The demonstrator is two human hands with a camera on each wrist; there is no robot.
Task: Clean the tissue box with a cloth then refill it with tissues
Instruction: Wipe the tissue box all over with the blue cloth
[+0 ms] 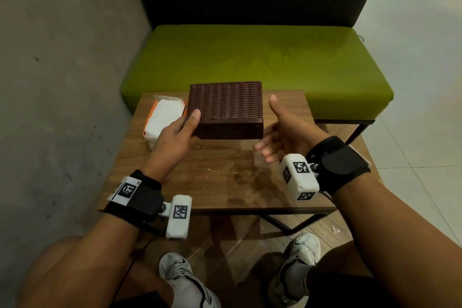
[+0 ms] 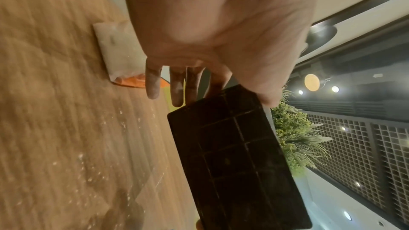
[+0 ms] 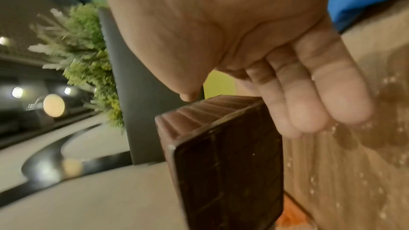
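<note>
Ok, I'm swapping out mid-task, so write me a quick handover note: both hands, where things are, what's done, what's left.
Left hand: grips the brown tissue box at its left end, thumb on top, fingers beneath; the box is held up off the wooden table.
Right hand: open, empty, beside the box's right end, not touching.
Tissue pack: lies on the table, left of the box.
Cloth: none in view.
Done: cannot tell whether the box was wiped; white crumbs lie scattered on the table.
Left: refill the box from the pack.
</note>
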